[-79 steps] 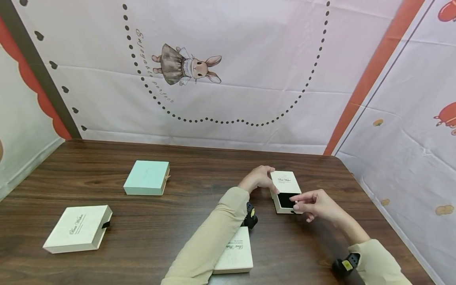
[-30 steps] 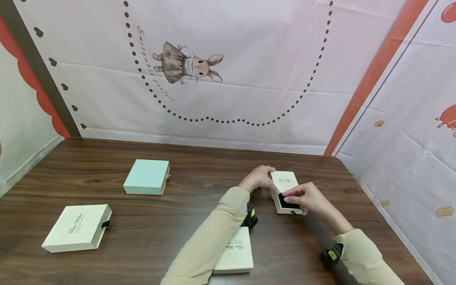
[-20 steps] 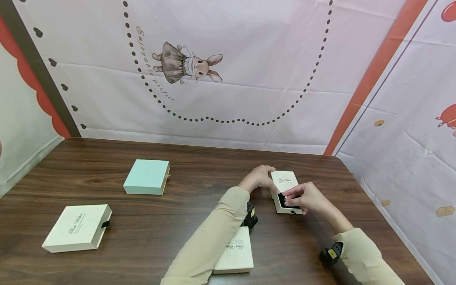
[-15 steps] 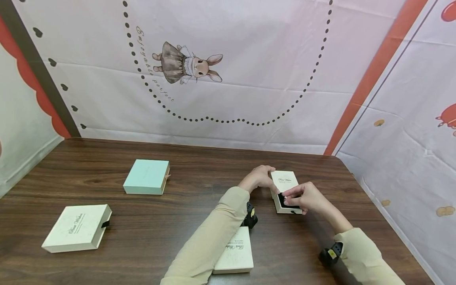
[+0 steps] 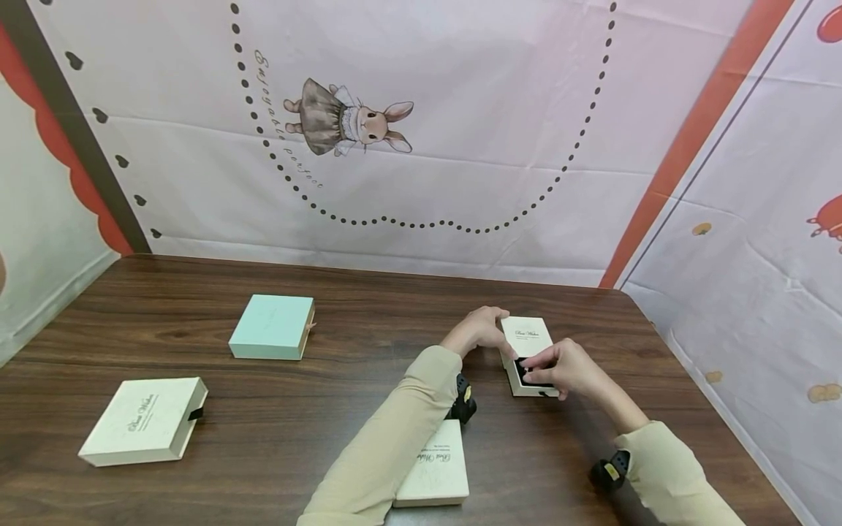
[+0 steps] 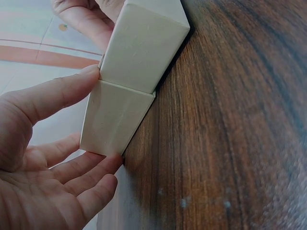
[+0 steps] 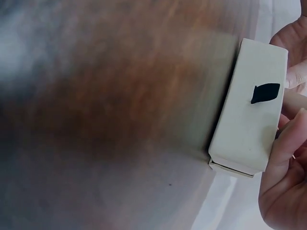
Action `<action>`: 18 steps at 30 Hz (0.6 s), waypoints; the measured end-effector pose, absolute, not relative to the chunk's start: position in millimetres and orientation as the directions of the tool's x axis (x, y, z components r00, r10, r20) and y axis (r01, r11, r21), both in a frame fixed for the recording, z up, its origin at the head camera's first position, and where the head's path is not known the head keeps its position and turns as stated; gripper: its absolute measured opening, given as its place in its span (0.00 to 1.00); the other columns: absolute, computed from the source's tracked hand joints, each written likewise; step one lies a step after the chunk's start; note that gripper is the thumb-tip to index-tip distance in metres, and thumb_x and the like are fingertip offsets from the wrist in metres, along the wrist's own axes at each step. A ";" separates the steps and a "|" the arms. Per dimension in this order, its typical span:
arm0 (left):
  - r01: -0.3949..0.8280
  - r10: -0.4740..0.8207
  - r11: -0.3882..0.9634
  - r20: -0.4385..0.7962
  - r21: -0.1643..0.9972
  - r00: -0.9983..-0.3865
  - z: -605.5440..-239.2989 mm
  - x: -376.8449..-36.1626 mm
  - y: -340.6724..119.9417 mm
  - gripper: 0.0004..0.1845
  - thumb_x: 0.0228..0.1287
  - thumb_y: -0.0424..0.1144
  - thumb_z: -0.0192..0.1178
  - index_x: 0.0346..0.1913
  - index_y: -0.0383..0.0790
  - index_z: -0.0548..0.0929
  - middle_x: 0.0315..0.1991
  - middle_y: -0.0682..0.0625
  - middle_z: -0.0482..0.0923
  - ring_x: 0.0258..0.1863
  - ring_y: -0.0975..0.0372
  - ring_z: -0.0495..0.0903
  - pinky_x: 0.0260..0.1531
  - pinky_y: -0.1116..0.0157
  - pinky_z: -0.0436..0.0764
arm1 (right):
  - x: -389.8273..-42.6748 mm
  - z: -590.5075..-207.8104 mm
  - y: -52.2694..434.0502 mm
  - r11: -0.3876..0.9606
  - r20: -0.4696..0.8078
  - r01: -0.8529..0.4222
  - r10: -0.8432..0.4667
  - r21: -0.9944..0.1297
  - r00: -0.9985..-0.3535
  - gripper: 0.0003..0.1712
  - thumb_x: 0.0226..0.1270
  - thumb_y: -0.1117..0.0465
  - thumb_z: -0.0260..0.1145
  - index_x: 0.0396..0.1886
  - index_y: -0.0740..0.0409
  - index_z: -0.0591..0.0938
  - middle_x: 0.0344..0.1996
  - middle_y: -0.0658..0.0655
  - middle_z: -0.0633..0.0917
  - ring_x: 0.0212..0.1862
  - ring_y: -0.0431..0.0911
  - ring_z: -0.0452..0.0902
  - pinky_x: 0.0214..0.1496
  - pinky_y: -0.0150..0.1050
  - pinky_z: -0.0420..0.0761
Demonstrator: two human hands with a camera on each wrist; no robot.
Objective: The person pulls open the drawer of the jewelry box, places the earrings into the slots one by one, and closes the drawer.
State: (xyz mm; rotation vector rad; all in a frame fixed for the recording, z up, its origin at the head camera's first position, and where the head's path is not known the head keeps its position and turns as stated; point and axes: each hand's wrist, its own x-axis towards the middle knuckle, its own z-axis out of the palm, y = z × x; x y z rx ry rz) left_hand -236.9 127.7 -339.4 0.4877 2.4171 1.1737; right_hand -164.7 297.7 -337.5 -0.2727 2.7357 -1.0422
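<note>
A cream drawer-style gift box sits at the back right, its black-lined drawer pulled out towards me. My left hand holds the sleeve at its left and far sides; thumb and fingers press the box in the left wrist view. Reaching into the drawer, my right hand pinches a small pale thing between thumb and index finger, mostly hidden by the fingertips; I cannot tell its kind. The right wrist view shows the drawer front with a black ribbon tab.
A mint-green box lies at the back left, a cream box with a black tab at the front left. Another cream box lies partly under my left sleeve. A printed cloth hangs behind the wooden table.
My right hand has moved left from the drawer's right side to over its lining, carrying the small pale thing. Lately only its fingertips shift slightly. The left hand keeps its place on the box.
</note>
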 end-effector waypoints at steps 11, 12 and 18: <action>0.140 0.466 0.597 -0.199 0.789 -0.862 -338.8 -235.5 127.9 0.42 0.40 0.37 0.74 0.64 0.45 0.68 0.64 0.49 0.64 0.64 0.56 0.60 0.58 0.61 0.65 | -164.2 -335.4 296.0 0.783 -0.145 -0.098 -0.235 -0.614 -0.961 0.10 0.50 0.65 0.70 0.35 0.62 0.86 0.08 0.49 0.76 0.05 0.35 0.62 0.11 0.41 0.73; 0.141 0.465 0.598 -0.199 0.789 -0.863 -338.6 -235.4 127.8 0.42 0.40 0.37 0.74 0.64 0.45 0.68 0.64 0.49 0.63 0.64 0.56 0.60 0.58 0.61 0.65 | -164.1 -335.0 295.9 0.781 -0.146 -0.100 -0.238 -0.616 -0.960 0.11 0.50 0.64 0.70 0.35 0.62 0.86 0.09 0.49 0.77 0.05 0.35 0.62 0.11 0.41 0.73; 0.144 0.464 0.599 -0.195 0.788 -0.864 -337.9 -234.9 127.7 0.42 0.39 0.37 0.74 0.64 0.45 0.69 0.64 0.48 0.64 0.63 0.56 0.61 0.58 0.62 0.65 | -160.4 -329.0 303.8 0.716 -0.145 -0.064 -0.227 -0.695 -0.963 0.18 0.51 0.61 0.71 0.41 0.66 0.84 0.16 0.54 0.81 0.08 0.39 0.65 0.13 0.42 0.74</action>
